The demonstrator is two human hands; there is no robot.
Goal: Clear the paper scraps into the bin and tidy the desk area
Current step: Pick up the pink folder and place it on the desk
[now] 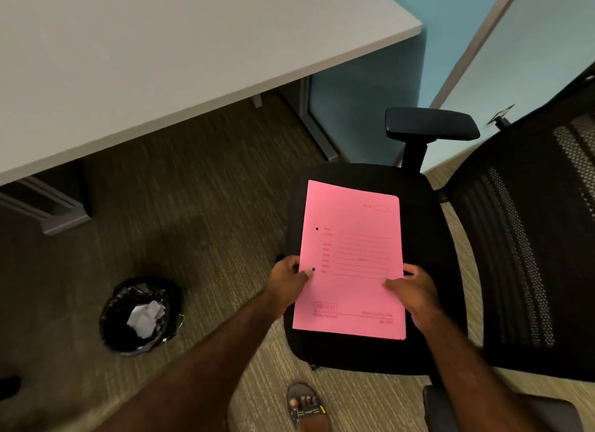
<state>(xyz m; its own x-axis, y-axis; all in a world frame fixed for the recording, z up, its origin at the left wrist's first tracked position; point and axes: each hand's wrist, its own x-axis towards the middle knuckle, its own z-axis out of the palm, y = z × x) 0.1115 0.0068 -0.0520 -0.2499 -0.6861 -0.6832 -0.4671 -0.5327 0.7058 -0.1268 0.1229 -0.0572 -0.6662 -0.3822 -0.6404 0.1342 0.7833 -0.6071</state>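
Carpeted floor, pink folder (351, 264) (print blurred) in left hand (288, 278) and right hand (413, 286) grip above chair seat (428, 238).

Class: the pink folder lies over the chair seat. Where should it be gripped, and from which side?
Grip the pink folder by its two long edges near the lower half, one hand from each side, as the left hand and right hand do: it is flat, thin and floppy.

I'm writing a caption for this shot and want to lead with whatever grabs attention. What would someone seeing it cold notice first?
The bright pink file folder stands out, held over the black office chair seat by the left hand and right hand at its side edges. Next comes the black-lined bin on the carpet at lower left, with crumpled white paper scraps inside. The pale desk top fills the upper left.
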